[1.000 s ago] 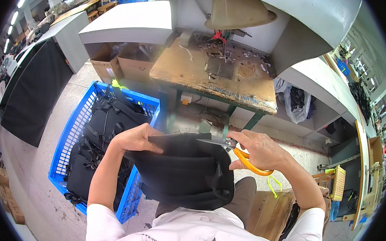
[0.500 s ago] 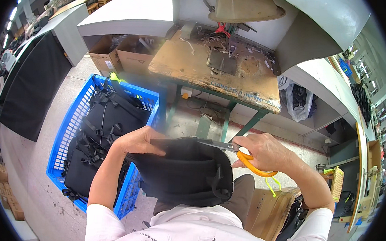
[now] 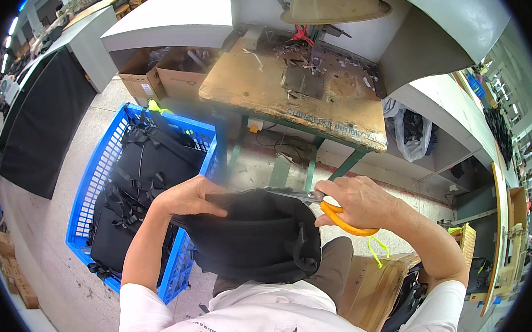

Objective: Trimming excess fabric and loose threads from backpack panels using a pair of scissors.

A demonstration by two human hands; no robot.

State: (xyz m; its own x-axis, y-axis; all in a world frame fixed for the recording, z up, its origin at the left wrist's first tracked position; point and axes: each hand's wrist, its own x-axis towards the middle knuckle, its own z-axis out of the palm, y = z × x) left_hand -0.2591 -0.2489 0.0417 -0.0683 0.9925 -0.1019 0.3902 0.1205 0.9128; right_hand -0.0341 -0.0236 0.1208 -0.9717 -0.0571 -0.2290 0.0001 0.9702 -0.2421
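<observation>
A black fabric bag (image 3: 255, 235) rests over my lap, its upper edge raised toward the workbench. My left hand (image 3: 192, 197) pinches the bag's upper left edge between thumb and fingers. In my right hand (image 3: 356, 202) is a pair of scissors (image 3: 343, 221) with orange handles; the fingers wrap round the grips. The metal blades point left and lie along the bag's top edge near its right end. Whether the blades are parted is hard to make out.
To my left stands a blue plastic basket (image 3: 81, 206) full of black bags with straps (image 3: 147, 165). Ahead is a worn wooden workbench (image 3: 247, 82) with scraps and a lamp shade (image 3: 336, 6). A cardboard box (image 3: 365, 291) with black items sits at my right. A plastic bag (image 3: 411, 138) lies on a shelf.
My right hand and the scissors have shifted slightly left along the bag's top edge. My left hand keeps its hold on the bag in nearly the same place.
</observation>
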